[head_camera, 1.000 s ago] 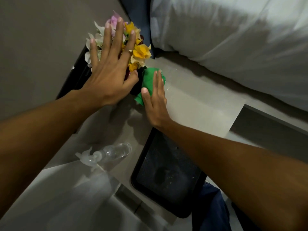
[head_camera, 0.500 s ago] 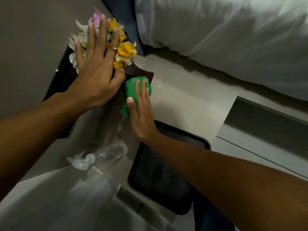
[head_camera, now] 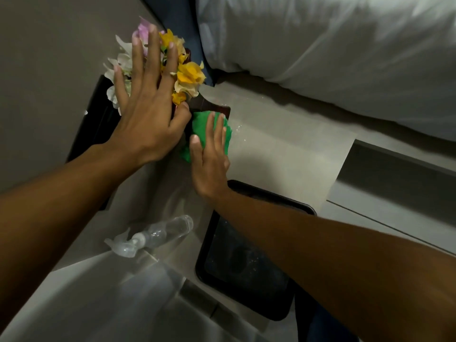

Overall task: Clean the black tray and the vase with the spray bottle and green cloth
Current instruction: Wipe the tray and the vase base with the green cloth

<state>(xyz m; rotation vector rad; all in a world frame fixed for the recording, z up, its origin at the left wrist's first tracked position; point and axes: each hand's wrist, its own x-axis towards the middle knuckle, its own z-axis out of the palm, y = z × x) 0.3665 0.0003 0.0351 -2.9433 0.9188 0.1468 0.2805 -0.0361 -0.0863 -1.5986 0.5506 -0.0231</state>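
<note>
- your left hand (head_camera: 145,119) lies flat over the flowers (head_camera: 187,77), fingers spread wide and straight, palm pressing the bunch; nothing is gripped in it.
- the thumb of that hand reaches right, down toward the dark neck of the vase (head_camera: 209,108).
- only a small dark brown part of the vase shows, between the flowers and the green cloth (head_camera: 204,129); the rest is hidden under your hands.
- your right hand (head_camera: 209,164) presses the green cloth against the near side of the vase, fingers straight and close together on top of the cloth, thumb out to the left along its edge.
- the cloth is bunched up, and part of it hangs below your thumb.
- the vase stands at the far left of the pale surface (head_camera: 283,149), close to the wall (head_camera: 49,70).
- small wet specks show on the surface just right of the cloth.
- the black tray (head_camera: 222,275) lies flat at the near edge of the surface, under your right forearm; its inside looks speckled with droplets.
- the spray bottle (head_camera: 153,236) lies on its side left of the tray, clear, with its nozzle end toward the near left, apart from both hands.
- a white pillow (head_camera: 333,50) fills the far right.
</note>
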